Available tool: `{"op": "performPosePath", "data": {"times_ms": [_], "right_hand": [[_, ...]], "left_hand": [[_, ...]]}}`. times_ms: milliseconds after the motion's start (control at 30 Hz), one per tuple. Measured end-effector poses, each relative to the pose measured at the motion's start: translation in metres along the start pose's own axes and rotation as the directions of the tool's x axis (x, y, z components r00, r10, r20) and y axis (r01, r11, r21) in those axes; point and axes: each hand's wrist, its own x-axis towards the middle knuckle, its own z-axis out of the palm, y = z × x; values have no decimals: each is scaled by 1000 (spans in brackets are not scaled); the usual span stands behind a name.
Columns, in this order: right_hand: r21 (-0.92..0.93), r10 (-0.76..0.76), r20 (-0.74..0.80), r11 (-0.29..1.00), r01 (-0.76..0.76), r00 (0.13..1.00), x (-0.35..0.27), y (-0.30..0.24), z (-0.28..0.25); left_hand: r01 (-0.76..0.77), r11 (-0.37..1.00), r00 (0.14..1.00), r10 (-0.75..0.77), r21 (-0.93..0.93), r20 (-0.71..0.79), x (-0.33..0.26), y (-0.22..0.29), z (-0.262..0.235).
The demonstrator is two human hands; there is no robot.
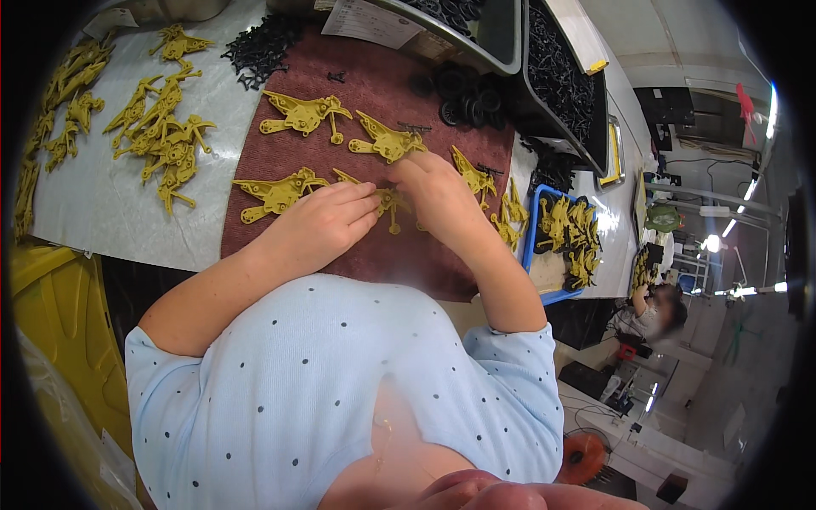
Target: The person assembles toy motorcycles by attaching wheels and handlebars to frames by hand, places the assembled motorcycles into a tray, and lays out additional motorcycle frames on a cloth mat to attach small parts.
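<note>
My left hand (338, 217) rests on the dark red cloth (357, 255), its fingers closed over a yellow plastic part (393, 204) that they partly cover. Close beside it, my right hand (435, 194) is bent over the same part with its fingertips pinched together. What lies between those fingertips is hidden. Similar yellow parts lie around the hands: one at the upper left (304, 113), one just beyond my right fingers (387, 140), one by my left wrist (280, 194) and one to the right (473, 178). Small black pieces sit at the latter and the far one.
More yellow parts (174, 140) are heaped on the metal tabletop at left. Farther back are small black pieces (263, 49), black wheels (469, 100) and a black bin (605, 127). A blue tray (532, 234) holds yellow parts at right. Another person (650, 316) sits farther right.
</note>
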Motion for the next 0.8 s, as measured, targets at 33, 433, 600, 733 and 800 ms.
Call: {"op": "performPosePath", "data": {"times_ms": [33, 433, 600, 733, 800], "right_hand": [[0, 0, 2, 1000, 0, 1000, 2, -2, 0], [-53, 6, 83, 999, -1, 997, 10, 0, 5], [-119, -4, 101, 993, 16, 995, 12, -8, 3], [-234, -27, 23, 972, 32, 999, 8, -18, 10], [-233, -25, -4, 972, 24, 1000, 7, -17, 10]], "left_hand": [[-1, 1000, 1000, 1, 6, -6, 0, 0, 1], [6, 1000, 999, -6, 9, -47, 0, 1, 11], [1, 1000, 999, -1, -1, -44, -1, 0, 13], [28, 999, 999, -29, -40, -31, 0, 0, 12], [10, 1000, 1000, -11, -29, -10, 1, 1, 12]]}}
